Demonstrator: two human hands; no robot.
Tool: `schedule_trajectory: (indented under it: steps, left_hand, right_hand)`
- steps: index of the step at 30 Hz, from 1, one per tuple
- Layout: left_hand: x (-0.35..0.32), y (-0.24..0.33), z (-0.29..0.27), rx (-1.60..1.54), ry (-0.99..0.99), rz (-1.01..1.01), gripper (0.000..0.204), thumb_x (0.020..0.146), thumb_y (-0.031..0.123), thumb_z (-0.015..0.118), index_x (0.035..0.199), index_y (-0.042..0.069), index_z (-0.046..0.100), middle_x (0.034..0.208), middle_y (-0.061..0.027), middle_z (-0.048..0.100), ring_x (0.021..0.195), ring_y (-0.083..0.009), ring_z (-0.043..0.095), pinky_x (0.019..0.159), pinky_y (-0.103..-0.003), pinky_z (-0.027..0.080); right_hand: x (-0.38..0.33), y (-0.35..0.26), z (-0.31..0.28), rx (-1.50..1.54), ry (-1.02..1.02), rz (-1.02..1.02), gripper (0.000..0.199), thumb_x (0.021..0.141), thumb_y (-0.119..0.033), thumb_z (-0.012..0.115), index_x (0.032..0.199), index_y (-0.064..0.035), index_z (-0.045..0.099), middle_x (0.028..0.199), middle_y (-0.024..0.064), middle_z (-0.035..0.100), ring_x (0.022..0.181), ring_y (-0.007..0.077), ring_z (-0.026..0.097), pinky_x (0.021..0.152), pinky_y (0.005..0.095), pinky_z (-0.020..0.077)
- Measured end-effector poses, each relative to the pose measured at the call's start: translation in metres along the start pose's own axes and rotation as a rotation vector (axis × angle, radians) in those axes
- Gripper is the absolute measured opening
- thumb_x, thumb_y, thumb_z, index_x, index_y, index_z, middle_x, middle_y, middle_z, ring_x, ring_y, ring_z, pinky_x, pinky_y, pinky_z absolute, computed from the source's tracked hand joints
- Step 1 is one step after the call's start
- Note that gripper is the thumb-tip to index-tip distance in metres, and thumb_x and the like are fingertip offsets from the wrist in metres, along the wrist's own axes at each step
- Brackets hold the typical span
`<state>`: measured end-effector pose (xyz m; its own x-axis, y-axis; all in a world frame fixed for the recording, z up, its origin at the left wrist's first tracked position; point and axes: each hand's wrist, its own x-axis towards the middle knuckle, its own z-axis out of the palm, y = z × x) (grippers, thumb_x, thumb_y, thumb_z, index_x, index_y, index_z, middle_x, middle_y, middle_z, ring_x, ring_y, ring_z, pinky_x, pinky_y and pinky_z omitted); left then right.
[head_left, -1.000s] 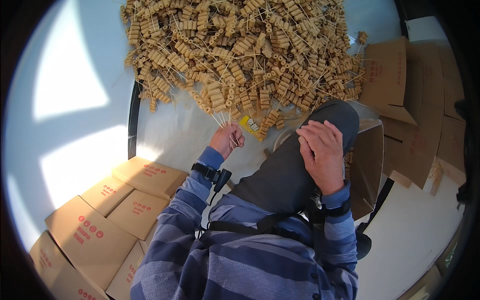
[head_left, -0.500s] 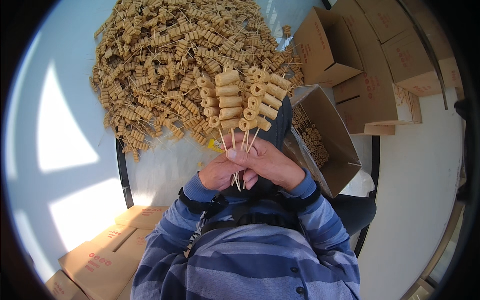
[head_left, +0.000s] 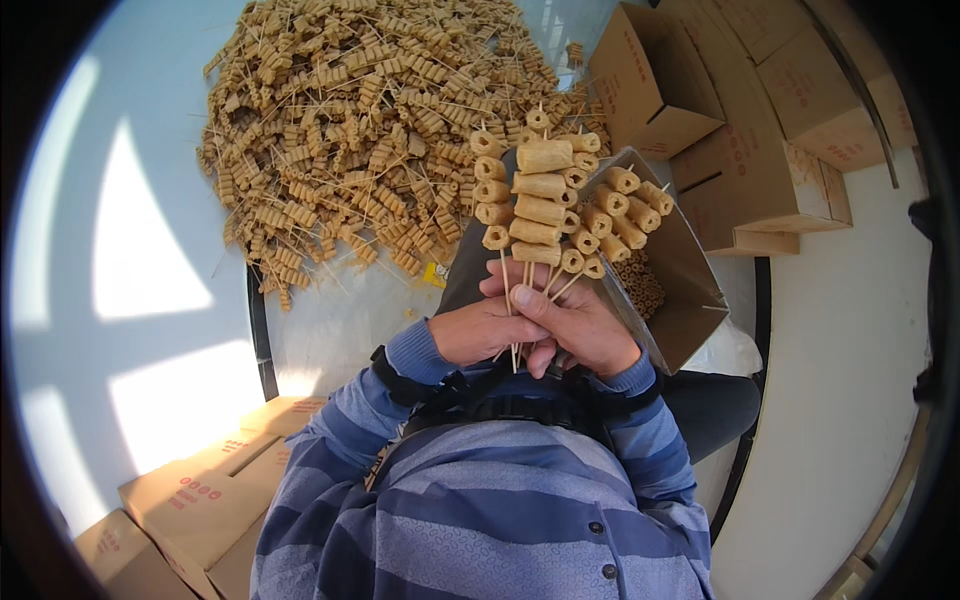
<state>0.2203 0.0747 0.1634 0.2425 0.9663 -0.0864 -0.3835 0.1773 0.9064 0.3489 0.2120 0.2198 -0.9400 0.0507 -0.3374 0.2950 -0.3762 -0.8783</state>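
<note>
Between my two hands is a fanned bunch of skewers (head_left: 540, 208), each thin wooden stick threaded with golden-brown hollow rolls. My right hand (head_left: 592, 328) is closed around the sticks, its thumb pressed over them below the rolls. From the other side my left hand (head_left: 470, 332) closes on the same sticks, with some of its fingers hidden behind them. The rolls point away from me, and the bare stick ends poke out below my hands. Just right of the bunch, an open cardboard box (head_left: 700, 300) holds more such skewers, partly covered by my hand and the bunch.
A large heap of loose skewers (head_left: 350, 130) covers the floor ahead and to the left. Another open carton (head_left: 650, 90) and stacked cardboard boxes (head_left: 750, 190) stand at the far right. Closed cartons (head_left: 215, 490) sit at the near left. A small yellow packet (head_left: 435, 274) lies by the heap.
Both hands have shifted right with the bunch, closer to the open box. The skewers are now fanned wider, with some leaning out to the right over the box's edge.
</note>
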Motion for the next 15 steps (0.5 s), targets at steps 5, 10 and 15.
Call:
schedule_trajectory:
  steps: [5,10,15]
  left_hand:
    - [0.014,-0.009,0.022,0.030,-0.054,-0.149,0.032,0.103,0.023,0.047,0.090,0.000,0.065,0.087,-0.0053,0.066,0.084,-0.0163,0.062,0.082,-0.028,0.048]
    - [0.020,-0.013,0.029,-0.165,-0.044,-0.175,0.030,0.101,0.025,0.052,0.090,0.001,0.066,0.081,-0.0068,0.067,0.080,-0.0168,0.065,0.075,-0.029,0.051]
    - [0.025,-0.017,0.027,-0.522,-0.065,-0.300,0.018,0.099,0.015,0.057,0.101,0.000,0.064,0.084,-0.0108,0.068,0.085,-0.0184,0.067,0.084,-0.030,0.052]
  right_hand:
    - [-0.009,0.013,-0.001,0.101,0.018,0.085,0.032,0.105,-0.025,0.051,0.114,0.0026,0.063,0.114,0.0160,0.065,0.103,0.0218,0.062,0.090,0.0341,0.0501]
    - [-0.016,0.022,-0.009,0.092,0.054,-0.047,0.029,0.104,-0.023,0.051,0.114,0.0025,0.061,0.112,0.0143,0.066,0.112,0.0239,0.060,0.100,0.0384,0.0474]
    - [-0.011,0.026,-0.005,0.093,0.134,-0.120,0.023,0.103,-0.021,0.056,0.108,0.0000,0.061,0.096,0.0068,0.065,0.100,0.0183,0.060,0.095,0.0353,0.0485]
